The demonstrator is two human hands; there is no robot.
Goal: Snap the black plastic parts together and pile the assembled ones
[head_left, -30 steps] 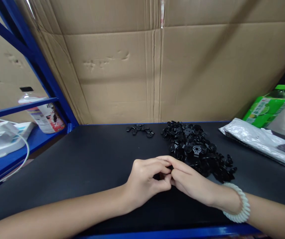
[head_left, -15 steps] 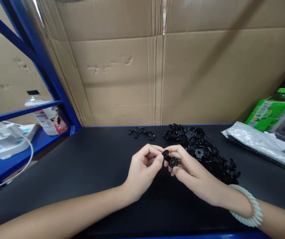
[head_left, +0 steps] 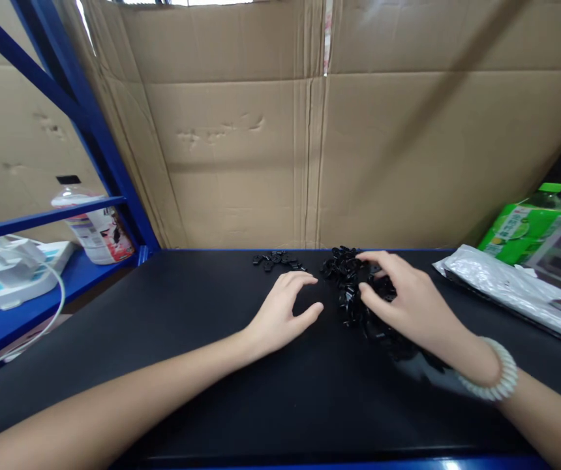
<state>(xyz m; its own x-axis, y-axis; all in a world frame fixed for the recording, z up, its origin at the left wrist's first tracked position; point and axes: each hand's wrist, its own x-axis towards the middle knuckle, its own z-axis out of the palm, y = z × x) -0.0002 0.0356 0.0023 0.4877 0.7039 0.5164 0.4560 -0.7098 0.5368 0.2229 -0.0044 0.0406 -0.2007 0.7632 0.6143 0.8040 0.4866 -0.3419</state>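
My left hand (head_left: 285, 312) hovers over the black tabletop (head_left: 187, 313), thumb and fingers apart, with nothing between them. To its right, my right hand (head_left: 402, 297) reaches over a heap of small black plastic parts (head_left: 346, 271). Its thumb and fingers are spread at the heap and hide much of it; I see no single part held. Beyond my left hand lies a smaller cluster of black parts (head_left: 275, 260), some of them round with holes.
A silvery plastic bag (head_left: 510, 294) and a green-labelled bottle (head_left: 525, 222) are at the right. On the blue shelf (head_left: 26, 326) at the left are a white power strip (head_left: 40, 281) with a cable and another bottle (head_left: 94, 228). Cardboard (head_left: 236, 143) forms the back wall.
My hands have come apart. The black parts they held together are no longer in my left hand. My right hand has moved right and away from me onto the heap.
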